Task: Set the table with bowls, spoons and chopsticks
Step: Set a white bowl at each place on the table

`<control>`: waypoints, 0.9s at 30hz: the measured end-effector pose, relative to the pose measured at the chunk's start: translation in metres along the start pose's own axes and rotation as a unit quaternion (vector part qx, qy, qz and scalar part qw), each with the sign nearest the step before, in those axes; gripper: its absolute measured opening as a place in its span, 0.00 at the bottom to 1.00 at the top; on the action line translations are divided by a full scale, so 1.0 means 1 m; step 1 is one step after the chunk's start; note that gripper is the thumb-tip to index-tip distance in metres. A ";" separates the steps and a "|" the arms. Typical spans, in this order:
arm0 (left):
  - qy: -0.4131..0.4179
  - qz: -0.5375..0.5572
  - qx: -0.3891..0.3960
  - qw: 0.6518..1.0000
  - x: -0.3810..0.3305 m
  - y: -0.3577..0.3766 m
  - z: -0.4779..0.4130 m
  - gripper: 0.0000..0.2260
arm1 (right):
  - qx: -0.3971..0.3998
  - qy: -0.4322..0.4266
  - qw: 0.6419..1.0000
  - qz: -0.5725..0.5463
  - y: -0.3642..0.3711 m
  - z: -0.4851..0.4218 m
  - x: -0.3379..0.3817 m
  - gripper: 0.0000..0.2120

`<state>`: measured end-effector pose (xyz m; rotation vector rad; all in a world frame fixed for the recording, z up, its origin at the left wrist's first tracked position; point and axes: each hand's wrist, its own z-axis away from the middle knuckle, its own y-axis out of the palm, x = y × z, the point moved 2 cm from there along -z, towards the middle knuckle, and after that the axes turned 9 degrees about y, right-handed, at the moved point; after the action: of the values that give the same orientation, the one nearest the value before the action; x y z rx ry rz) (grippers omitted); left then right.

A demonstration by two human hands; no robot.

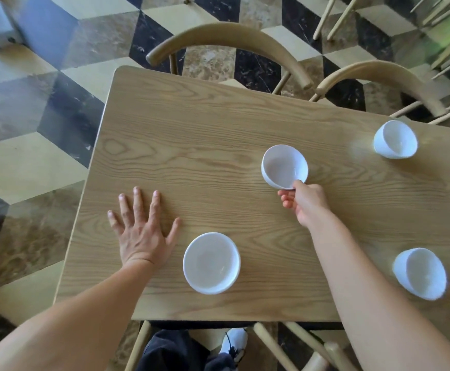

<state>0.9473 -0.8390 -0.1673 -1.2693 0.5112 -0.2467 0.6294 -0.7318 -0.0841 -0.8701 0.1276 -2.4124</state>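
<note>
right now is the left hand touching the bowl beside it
Apart. The head view shows bare table between the left hand and the near bowl.

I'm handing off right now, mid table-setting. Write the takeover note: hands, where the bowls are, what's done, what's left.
Left hand: open, flat on the table, holding nothing.
Right hand: pinches the rim of the held bowl, which is tilted over mid-table; I cannot tell if it touches the wood.
Standing on the table: near bowl beside the left hand, far-right bowl, near-right bowl.
Done: three bowls down.
Left: set the fourth bowl, then spoons and chopsticks; none are in view.
</note>
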 end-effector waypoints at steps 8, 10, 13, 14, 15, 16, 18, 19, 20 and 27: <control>0.003 -0.002 -0.012 1.000 0.003 0.004 -0.002 0.38 | 0.099 -0.017 0.995 0.027 0.095 0.005 0.064 0.10; 0.005 -0.005 -0.015 1.000 0.003 0.005 -0.002 0.38 | 0.105 -0.016 0.994 0.026 0.114 0.001 0.075 0.13; 0.009 -0.007 -0.025 1.000 0.003 0.007 -0.002 0.38 | 0.110 -0.023 0.993 0.018 0.138 -0.005 0.087 0.18; 0.011 -0.006 -0.028 1.000 0.004 0.007 -0.002 0.38 | 0.110 -0.026 0.993 0.017 0.145 -0.007 0.089 0.18; 0.012 -0.007 -0.030 0.999 0.005 0.008 -0.003 0.38 | 0.109 -0.030 0.993 0.018 0.152 -0.007 0.091 0.19; 0.013 -0.009 -0.031 0.999 0.005 0.008 -0.003 0.38 | 0.109 -0.034 0.993 0.018 0.157 -0.007 0.093 0.19; 0.013 -0.010 -0.032 0.999 0.006 0.008 -0.004 0.37 | 0.109 -0.034 0.993 0.014 0.165 -0.008 0.094 0.19; 0.013 -0.012 -0.033 0.999 0.006 0.008 -0.004 0.37 | 0.110 -0.033 0.993 0.011 0.168 -0.009 0.094 0.19; 0.014 -0.013 -0.033 0.999 0.006 0.008 -0.004 0.37 | 0.114 -0.029 0.993 0.006 0.170 -0.009 0.094 0.19; 0.015 -0.009 -0.042 0.999 0.005 0.008 -0.005 0.37 | 0.124 -0.001 0.992 -0.038 0.175 -0.010 0.091 0.15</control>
<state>0.9488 -0.8431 -0.1772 -1.3536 0.5410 -0.2629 0.6495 -0.9280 -0.0882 -0.7762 -0.2053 -2.4313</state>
